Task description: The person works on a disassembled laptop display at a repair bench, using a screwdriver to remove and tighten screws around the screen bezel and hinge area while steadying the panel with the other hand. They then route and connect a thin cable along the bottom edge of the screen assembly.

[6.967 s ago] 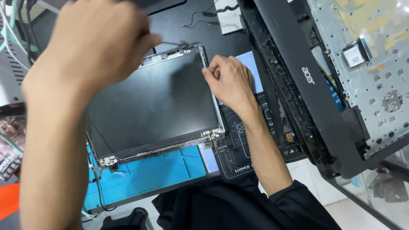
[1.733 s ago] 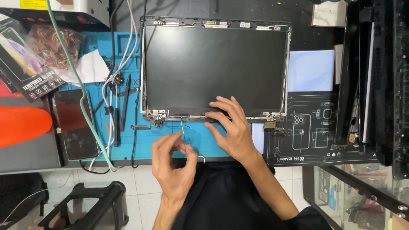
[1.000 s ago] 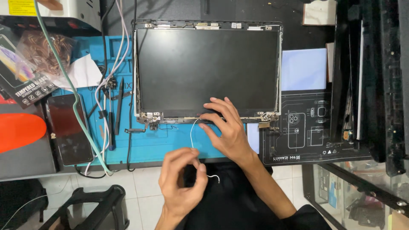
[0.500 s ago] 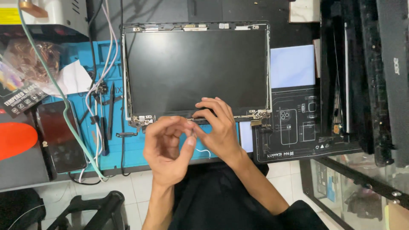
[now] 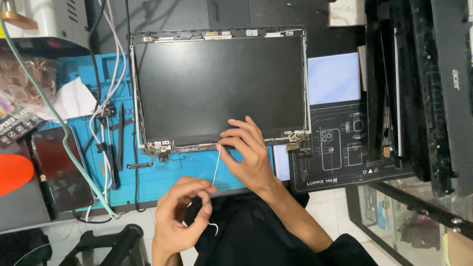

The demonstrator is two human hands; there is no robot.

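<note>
- Pinching a thin white strip (image 5: 216, 166) between thumb and forefinger, the left hand (image 5: 181, 216) sits low in the view, near the front edge of the bench, fingers curled together on the strip's lower end.
- From that pinch the strip runs taut, up and slightly right, to the lower edge of the panel (image 5: 219, 88); a loose curl of it hangs below the left hand.
- The right hand (image 5: 249, 155) rests on the panel's lower edge, fingertips (image 5: 231, 134) pressed down on the bezel just where the strip comes out; thumb and forefinger are close together beside the strip's upper end, but whether they clamp it cannot be told.
- The panel lies flat, dark face up, in its lid frame, with a metal hinge (image 5: 158, 146) at the lower left corner and another at the lower right (image 5: 297, 137).
- Under the panel's left part is a blue mat (image 5: 157, 180); under its right part, a black mat (image 5: 340, 152) with white line drawings.
- On the blue mat, left of the panel, lie black tweezers (image 5: 120, 129) and a bundle of white and grey cables (image 5: 109, 83).
- Further left, a dark phone (image 5: 61, 167) lies face up beside an orange object (image 5: 14, 173).
- A pale green cable (image 5: 54, 116) crosses the phone and the blue mat diagonally.
- At the right edge stand black laptop shells (image 5: 433, 93), well apart from both hands.
</note>
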